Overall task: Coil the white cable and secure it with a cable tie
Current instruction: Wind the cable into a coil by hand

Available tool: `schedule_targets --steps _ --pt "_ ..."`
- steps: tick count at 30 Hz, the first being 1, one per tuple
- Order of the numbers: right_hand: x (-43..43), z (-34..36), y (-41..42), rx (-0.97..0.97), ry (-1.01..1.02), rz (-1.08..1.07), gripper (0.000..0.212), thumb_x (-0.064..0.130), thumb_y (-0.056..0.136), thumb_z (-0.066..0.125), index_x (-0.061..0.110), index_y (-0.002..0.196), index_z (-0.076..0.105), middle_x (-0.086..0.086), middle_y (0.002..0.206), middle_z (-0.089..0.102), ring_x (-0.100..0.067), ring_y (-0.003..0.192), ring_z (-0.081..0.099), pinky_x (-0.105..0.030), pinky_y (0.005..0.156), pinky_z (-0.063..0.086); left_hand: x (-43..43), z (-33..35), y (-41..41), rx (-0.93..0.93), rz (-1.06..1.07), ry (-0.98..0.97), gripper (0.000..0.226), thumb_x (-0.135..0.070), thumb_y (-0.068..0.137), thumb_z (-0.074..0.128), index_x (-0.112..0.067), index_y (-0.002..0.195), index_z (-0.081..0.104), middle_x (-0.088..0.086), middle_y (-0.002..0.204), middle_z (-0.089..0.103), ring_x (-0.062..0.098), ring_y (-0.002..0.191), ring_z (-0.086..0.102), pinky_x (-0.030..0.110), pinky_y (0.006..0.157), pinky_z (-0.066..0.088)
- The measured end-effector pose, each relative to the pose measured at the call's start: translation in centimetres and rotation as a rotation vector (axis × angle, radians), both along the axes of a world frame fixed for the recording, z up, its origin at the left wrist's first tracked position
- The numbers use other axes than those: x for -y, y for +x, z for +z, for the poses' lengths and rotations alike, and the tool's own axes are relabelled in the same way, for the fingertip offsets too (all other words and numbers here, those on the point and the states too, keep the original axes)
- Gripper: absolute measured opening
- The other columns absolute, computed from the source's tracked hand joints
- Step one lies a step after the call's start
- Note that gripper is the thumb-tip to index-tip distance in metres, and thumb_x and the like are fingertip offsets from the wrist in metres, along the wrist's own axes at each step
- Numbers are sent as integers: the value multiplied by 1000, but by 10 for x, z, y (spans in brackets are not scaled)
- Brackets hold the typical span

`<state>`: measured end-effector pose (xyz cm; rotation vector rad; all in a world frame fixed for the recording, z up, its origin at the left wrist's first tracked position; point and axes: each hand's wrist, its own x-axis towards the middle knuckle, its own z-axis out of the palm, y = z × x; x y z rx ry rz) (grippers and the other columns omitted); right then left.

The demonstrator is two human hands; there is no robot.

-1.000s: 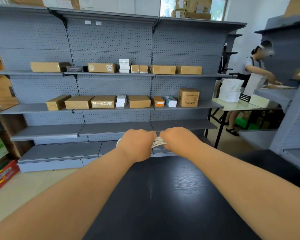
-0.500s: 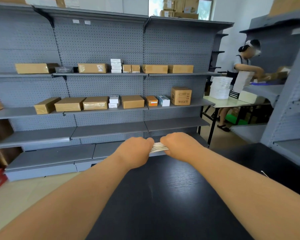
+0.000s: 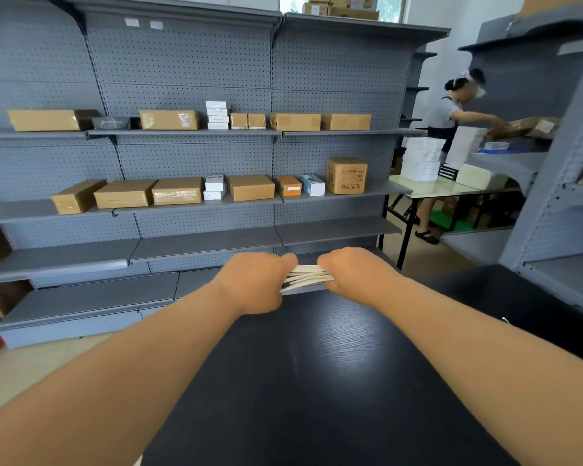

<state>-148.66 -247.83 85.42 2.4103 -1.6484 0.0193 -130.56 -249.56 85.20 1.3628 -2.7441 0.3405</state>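
Both hands sit just above the middle of the frame, close together. The left hand point(image 3: 257, 283) is curled into a fist around one end of the white cable point(image 3: 306, 278), and the right hand point(image 3: 353, 274) is curled around the other end. The cable shows only in the small gap between them, as a flat bunch of thin white strands lying side by side. It looks light, soft and bendy, so it will likely spring apart if let go. The best place to hold it seems to be the middle of the bunch, pinched tight. No cable tie can be seen for sure. Both arms reach straight out, knuckles up, over the far edge of the dark desk point(image 3: 317, 381). Behind stand grey shelves point(image 3: 189, 156) with brown boxes.
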Motion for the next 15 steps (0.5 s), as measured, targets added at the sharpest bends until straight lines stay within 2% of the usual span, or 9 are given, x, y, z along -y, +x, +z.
schedule_targets --steps 3,5,9,12,15 --pt "4 2 0 11 -2 -12 14 23 90 49 12 97 53 -9 97 61 -25 83 54 -33 67 40 3 6 0 6 10 33 24 -19 81 54 -18 102 43 3 89 60 23 73 49 33 61 43" --pt "6 1 -2 21 -14 -20 13 23 90 50 12 96 53 -9 97 61 -27 89 57 -35 71 43 6 9 -1 12 8 49 21 -18 84 53 -17 102 43 5 91 59 23 73 49 33 60 40" --pt "7 4 -6 35 -39 -33 11 22 89 49 12 94 52 -10 94 62 -29 88 59 -38 73 48 12 8 -4 -8 -39 37 8 -20 93 44 -15 99 41 7 98 57 25 70 45 35 60 36" --pt "7 6 -7 33 -41 -31 6 22 89 48 16 88 50 -9 93 61 -28 87 58 -35 70 44 14 7 -5 -43 -62 61 15 -26 94 45 -14 102 43 7 99 58 24 73 46 34 62 36" --pt "6 6 -9 53 -30 -39 5 22 90 48 17 88 49 -9 93 61 -27 86 57 -32 67 41 13 12 -1 -50 -56 64 25 -30 87 54 -19 107 44 2 94 60 22 76 50 32 63 42"
